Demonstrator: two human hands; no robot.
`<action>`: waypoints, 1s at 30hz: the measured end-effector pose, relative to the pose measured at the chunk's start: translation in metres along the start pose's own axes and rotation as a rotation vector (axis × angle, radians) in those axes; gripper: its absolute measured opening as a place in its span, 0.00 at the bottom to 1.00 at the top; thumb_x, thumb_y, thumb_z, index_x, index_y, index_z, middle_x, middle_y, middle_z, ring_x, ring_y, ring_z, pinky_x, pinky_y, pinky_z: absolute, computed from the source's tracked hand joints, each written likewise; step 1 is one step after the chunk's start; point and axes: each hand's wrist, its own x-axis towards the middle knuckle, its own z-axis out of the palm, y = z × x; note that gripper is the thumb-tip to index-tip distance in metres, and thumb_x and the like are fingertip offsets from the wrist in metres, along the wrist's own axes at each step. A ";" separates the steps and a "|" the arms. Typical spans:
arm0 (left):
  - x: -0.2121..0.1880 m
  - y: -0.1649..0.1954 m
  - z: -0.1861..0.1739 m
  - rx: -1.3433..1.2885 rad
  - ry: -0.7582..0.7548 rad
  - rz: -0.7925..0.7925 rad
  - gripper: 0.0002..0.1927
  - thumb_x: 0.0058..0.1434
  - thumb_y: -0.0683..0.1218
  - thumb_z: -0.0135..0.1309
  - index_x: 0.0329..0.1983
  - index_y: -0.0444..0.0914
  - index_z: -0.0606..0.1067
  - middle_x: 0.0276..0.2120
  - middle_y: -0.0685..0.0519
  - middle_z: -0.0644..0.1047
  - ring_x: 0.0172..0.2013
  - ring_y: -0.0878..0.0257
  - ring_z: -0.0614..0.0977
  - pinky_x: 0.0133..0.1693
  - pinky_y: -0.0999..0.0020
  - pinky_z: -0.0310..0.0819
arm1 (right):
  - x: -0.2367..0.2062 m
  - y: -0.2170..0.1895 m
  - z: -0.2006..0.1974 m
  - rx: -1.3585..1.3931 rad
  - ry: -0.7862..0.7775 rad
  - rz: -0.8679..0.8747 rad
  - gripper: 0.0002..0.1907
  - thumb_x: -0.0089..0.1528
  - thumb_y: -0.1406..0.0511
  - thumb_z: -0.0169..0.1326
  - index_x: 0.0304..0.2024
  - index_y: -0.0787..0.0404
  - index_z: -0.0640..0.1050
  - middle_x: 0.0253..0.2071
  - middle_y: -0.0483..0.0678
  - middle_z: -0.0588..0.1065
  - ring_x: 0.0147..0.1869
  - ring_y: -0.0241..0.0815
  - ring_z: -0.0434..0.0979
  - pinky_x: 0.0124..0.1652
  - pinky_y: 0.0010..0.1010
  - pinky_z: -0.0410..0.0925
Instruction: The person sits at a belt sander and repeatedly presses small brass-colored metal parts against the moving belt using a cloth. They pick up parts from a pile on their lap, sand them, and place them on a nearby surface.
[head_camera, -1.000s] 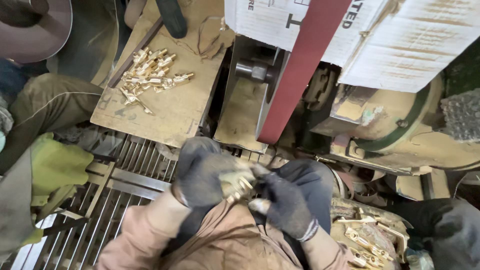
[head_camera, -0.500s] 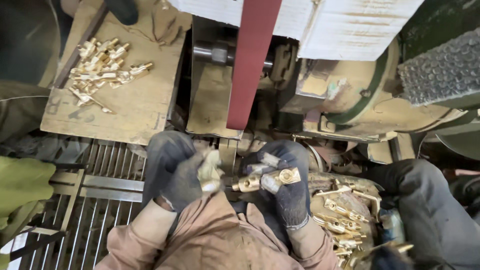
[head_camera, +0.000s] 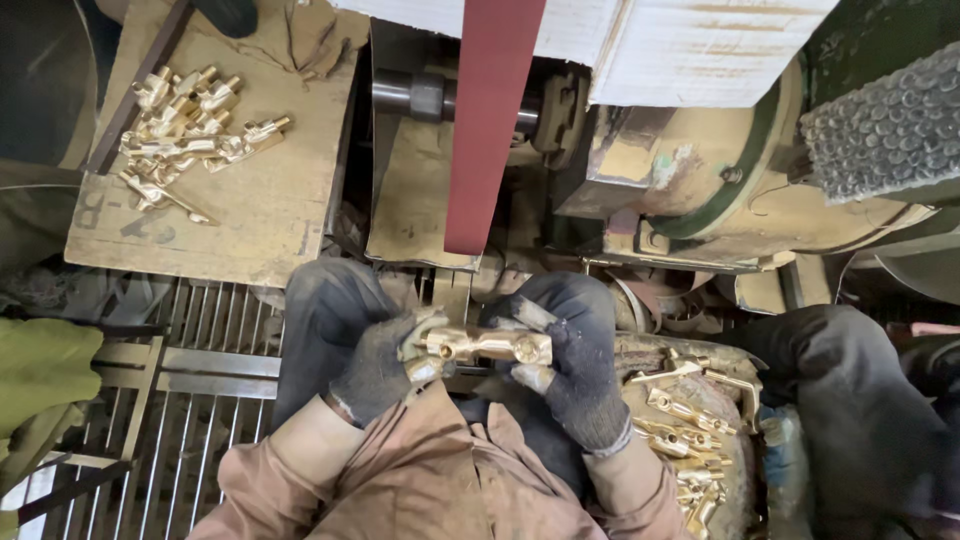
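— What was in the hands?

— A brass fitting (head_camera: 487, 345), lying crosswise just above the lap, below the lower end of the red belt (head_camera: 492, 120). The left hand (head_camera: 375, 365), in a dark glove, had its fingers clamped on the left end; the right hand (head_camera: 570, 375), also gloved, had its fingers clamped on the right end, thumb on top.

— What lay around it?

— Just beside the right hand, a heap of brass parts (head_camera: 690, 430) ran down toward the lower edge, close against the right wrist. Under the left hand were the bars of a metal grate (head_camera: 210, 330). Beyond the grate, a wooden tabletop (head_camera: 260, 210) carried a pile of more fittings (head_camera: 190, 115) near its far left corner, well apart from the hands.

— And the machine?

— The belt ran straight away from the hands, passing over a dark shaft (head_camera: 415, 95). A worn plate (head_camera: 410, 200) sat to the left of the belt. To the right sat a yellowed housing (head_camera: 700, 190), with a wire brush wheel (head_camera: 890, 130) at the far right.

— Did anything stand in the way?

— Between the fitting and the belt there was only a short gap over the knees. The belt hid the middle of the shaft. A person in dark clothing (head_camera: 860, 410) crowded the right side, and a green sleeve (head_camera: 45, 370) showed at the left edge.
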 end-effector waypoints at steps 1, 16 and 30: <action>0.007 0.000 -0.001 -0.084 -0.009 -0.011 0.28 0.56 0.38 0.66 0.60 0.30 0.73 0.48 0.51 0.82 0.47 0.67 0.83 0.48 0.73 0.81 | 0.006 0.002 -0.002 -0.072 0.025 -0.045 0.32 0.60 0.70 0.62 0.66 0.68 0.70 0.56 0.53 0.80 0.59 0.42 0.81 0.60 0.31 0.72; 0.117 -0.029 -0.008 0.224 -0.081 -0.142 0.22 0.52 0.46 0.70 0.49 0.37 0.80 0.41 0.49 0.85 0.40 0.62 0.86 0.45 0.66 0.79 | 0.074 0.097 -0.016 -0.586 0.313 -0.017 0.28 0.58 0.60 0.67 0.56 0.68 0.76 0.50 0.59 0.79 0.52 0.55 0.81 0.50 0.37 0.73; 0.123 -0.041 -0.005 -0.209 -0.007 -0.247 0.19 0.52 0.37 0.67 0.48 0.31 0.80 0.40 0.49 0.85 0.40 0.65 0.85 0.42 0.67 0.82 | 0.098 0.098 -0.020 -0.521 0.223 -0.040 0.23 0.60 0.62 0.65 0.53 0.67 0.76 0.45 0.56 0.80 0.48 0.54 0.82 0.46 0.37 0.74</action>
